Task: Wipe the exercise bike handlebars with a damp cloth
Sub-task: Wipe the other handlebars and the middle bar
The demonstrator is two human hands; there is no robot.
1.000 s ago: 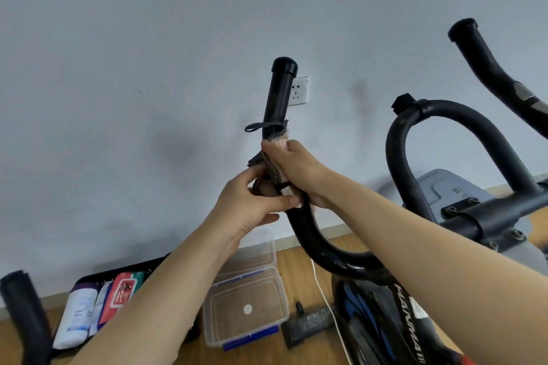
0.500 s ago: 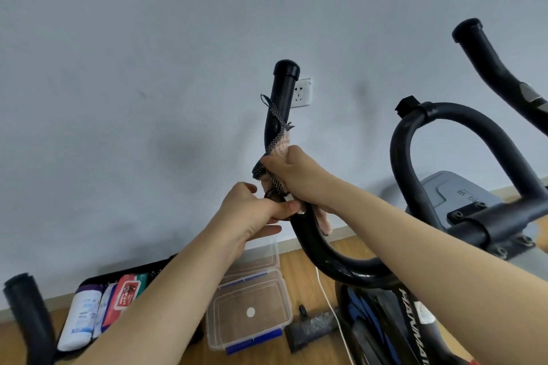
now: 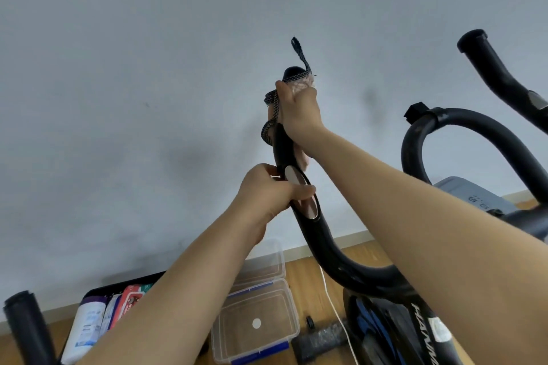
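The black left handlebar (image 3: 318,234) of the exercise bike rises in the middle of the view, with a silver sensor plate on it. My right hand (image 3: 298,111) grips the pink cloth (image 3: 302,84) with dark patterned trim, wrapped around the bar's top end so the tip barely shows. A trim strip sticks up above the tip. My left hand (image 3: 268,197) holds the bar lower down, its thumb across the sensor plate. The right handlebar (image 3: 501,74) stands free at the far right.
A looped centre bar (image 3: 462,124) and the grey console (image 3: 471,197) are at right. On the wooden floor below lie a clear plastic box (image 3: 258,326), a black tray of wipe packs (image 3: 100,317), a white cable and a dark block. Another black post (image 3: 25,326) is at bottom left.
My right hand has slid the cloth up the bar from just above my left hand to its top end, uncovering the sensor plate. The left hand has kept its hold.
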